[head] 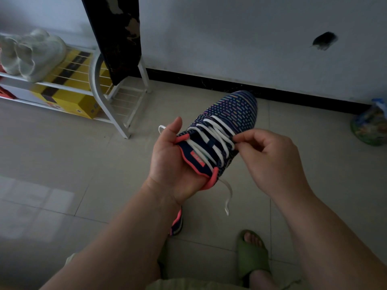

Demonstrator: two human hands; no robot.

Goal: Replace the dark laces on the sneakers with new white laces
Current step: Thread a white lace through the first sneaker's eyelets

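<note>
At the far left a white shoe rack (100, 84) stands against the wall, with pale shoes (31, 53) on top and yellow boxes (69, 95) on the shelf under them. A dark patterned cloth (117, 36) hangs over its right end.

In the middle, the left hand (169, 162) holds the sneaker (222, 135) up in the air above the tiled floor (62, 164). The palm is under the heel part and the thumb is curled over the coral collar. The sneaker is dark blue knit with many small coloured dashes on the toe, and it has a coral edge around the tongue and the opening. The toe points away, toward the wall. A white lace (215, 137) crosses through the eyelets in several rows; one loose end hangs down under the heel and another end shows beside the left thumb.

To the right, the right hand (270, 158) pinches one lace crossing at the sneaker's right side, with thumb and forefinger closed on it.

Below, a second sneaker (177, 223) lies on the floor, mostly hidden by the left forearm. A foot wears a green slipper (252, 256). At the far right a colourful bag (370, 126) rests near the wall
</note>
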